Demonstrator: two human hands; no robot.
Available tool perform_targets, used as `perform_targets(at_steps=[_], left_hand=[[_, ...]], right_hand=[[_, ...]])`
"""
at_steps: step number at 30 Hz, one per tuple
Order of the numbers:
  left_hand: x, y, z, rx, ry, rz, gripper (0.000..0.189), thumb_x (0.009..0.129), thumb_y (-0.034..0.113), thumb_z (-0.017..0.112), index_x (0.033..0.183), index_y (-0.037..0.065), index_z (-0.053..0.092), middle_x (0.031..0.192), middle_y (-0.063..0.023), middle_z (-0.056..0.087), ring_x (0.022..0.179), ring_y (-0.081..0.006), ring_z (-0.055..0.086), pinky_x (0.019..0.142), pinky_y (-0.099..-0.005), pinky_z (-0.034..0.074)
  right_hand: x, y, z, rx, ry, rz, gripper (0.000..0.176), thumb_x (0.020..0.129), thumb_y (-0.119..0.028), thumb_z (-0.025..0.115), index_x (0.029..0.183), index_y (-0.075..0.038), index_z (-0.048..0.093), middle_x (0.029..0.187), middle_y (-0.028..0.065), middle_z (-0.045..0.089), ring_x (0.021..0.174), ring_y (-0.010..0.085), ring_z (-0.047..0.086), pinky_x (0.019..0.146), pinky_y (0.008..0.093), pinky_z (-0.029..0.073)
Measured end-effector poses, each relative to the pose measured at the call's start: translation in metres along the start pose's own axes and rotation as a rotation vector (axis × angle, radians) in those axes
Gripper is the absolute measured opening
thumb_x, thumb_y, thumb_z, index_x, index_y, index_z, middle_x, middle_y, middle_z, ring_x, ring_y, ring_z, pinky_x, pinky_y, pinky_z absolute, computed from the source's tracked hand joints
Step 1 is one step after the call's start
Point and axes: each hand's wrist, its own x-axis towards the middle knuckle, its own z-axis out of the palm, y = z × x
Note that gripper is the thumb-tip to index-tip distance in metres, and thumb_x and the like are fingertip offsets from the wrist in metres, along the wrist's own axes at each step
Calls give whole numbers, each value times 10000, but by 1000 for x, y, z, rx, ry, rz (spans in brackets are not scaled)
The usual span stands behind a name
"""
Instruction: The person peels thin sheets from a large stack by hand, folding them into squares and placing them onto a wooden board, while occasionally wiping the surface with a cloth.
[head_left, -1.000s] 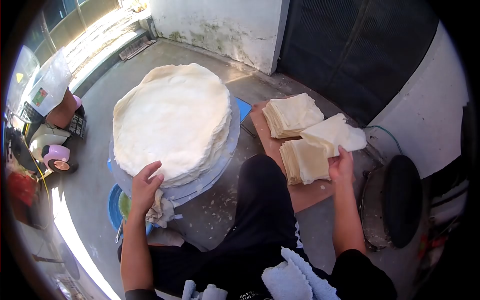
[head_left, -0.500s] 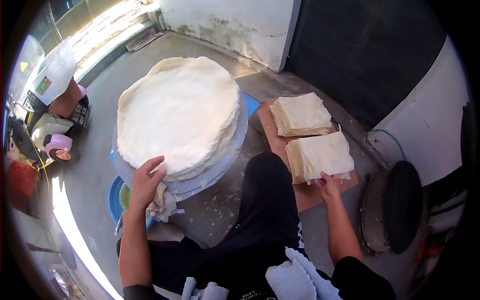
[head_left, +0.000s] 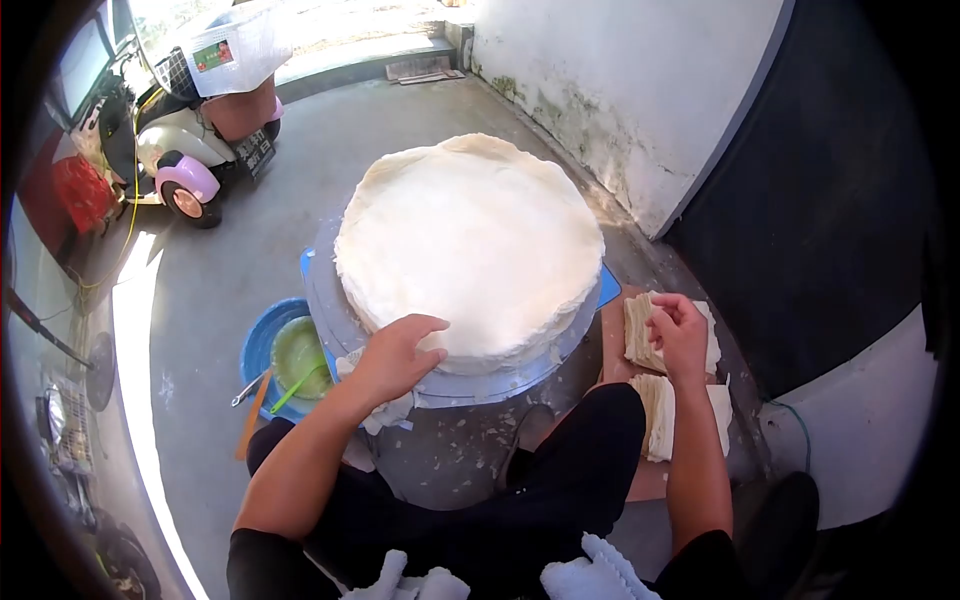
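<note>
Sitting with knees apart at the bottom of the frame, a person in dark clothes (head_left: 590, 470) faces a tall pile of round, pale sheets (head_left: 465, 250) that takes up the centre. It rests on a round grey board (head_left: 328, 285), and a corner of a blue stand (head_left: 609, 287) pokes out from underneath. The left hand (head_left: 402, 355) is at the pile's near edge, thumb and fingers parted, gripping nothing that I can see; whether the fingertips touch the top sheet, I can't tell. Over at the right of the frame, the right hand (head_left: 682, 335) is empty, its fingers loosely bent, in front of the farther square pile (head_left: 641, 338). I can't say if it touches that pile. The nearer square pile (head_left: 655, 415) lies just beside, partly hidden by the right forearm, and both sit on a brown board (head_left: 612, 330). A crumpled cloth (head_left: 385, 412) shows below the left wrist. Further left, a blue basin (head_left: 258, 345) holds something green, with a bright green handle (head_left: 296, 388) sticking out. In the upper left of the frame stands a scooter (head_left: 185, 150), a clear bin (head_left: 235, 60) perched on it
</note>
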Motion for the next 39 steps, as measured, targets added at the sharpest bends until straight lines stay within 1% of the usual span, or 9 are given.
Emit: perform_targets(at_steps=[8, 16, 21, 23, 29, 33, 35, 38, 39], left_hand=[[-5, 3, 3, 202, 43, 295, 326, 807, 127, 735, 1107, 31, 649, 1107, -145, 651, 1075, -335, 612, 935, -423, 501], [-9, 1, 1, 277, -37, 408, 213, 815, 134, 683, 999, 38, 635, 1005, -105, 629, 1053, -292, 596, 945, -400, 473], [-11, 4, -11, 347, -91, 387, 168, 854, 142, 620, 988, 42, 634, 999, -105, 627, 1080, -289, 588, 973, -402, 460], [-11, 8, -14, 341, -190, 344, 380, 810, 181, 728, 1145, 33, 625, 1164, -127, 634, 1159, -336, 586, 983, -428, 479], [-14, 6, -13, 336, -219, 342, 391, 822, 189, 726, 1166, 35, 618, 1171, -128, 631, 1187, -331, 569, 997, -424, 470], [-14, 6, -13, 345, -248, 317, 392, 824, 192, 728, 1169, 42, 618, 1174, -118, 631, 1194, -323, 563, 1007, -421, 464], [-15, 8, -14, 279, -151, 362, 205, 823, 145, 650, 1003, 48, 637, 993, -94, 624, 1060, -274, 589, 943, -394, 460], [-15, 6, -11, 293, -130, 391, 203, 822, 146, 667, 999, 51, 637, 974, -89, 624, 1031, -270, 592, 923, -394, 467], [-14, 4, -11, 297, -126, 393, 203, 822, 146, 667, 999, 51, 637, 974, -89, 624, 1031, -270, 592, 923, -394, 467]], right_hand=[[219, 23, 139, -336, -278, -200, 211, 852, -61, 689, 1048, 18, 693, 834, 58, 701, 720, 125, 660, 624, 273, 517], [313, 49, 204, -1028, 16, -246, 133, 811, -116, 668, 932, -84, 711, 942, 129, 726, 913, 323, 689, 801, 416, 536], [304, 32, 206, -1023, 38, -278, 95, 761, -106, 667, 849, -75, 681, 903, 154, 713, 890, 332, 685, 777, 421, 530], [299, 29, 206, -1035, 5, -250, 92, 747, -100, 664, 834, -74, 674, 889, 156, 711, 884, 331, 685, 769, 421, 528], [304, 49, 204, -1039, -46, -367, 80, 721, -102, 687, 784, -62, 659, 800, 156, 689, 743, 299, 668, 683, 407, 512], [280, 4, 206, -681, -362, -334, 156, 723, -125, 739, 768, -16, 638, 731, 109, 671, 616, 212, 613, 610, 365, 481], [275, -7, 200, -512, -462, -273, 179, 728, -132, 755, 757, -4, 632, 710, 81, 664, 594, 179, 592, 596, 353, 470], [284, 10, 191, -327, -431, -160, 171, 744, -130, 760, 770, -3, 647, 687, 24, 634, 594, 144, 569, 566, 329, 449], [291, 34, 185, -483, -295, -382, 145, 754, -115, 748, 783, -8, 654, 666, 9, 604, 578, 124, 546, 541, 316, 428]])
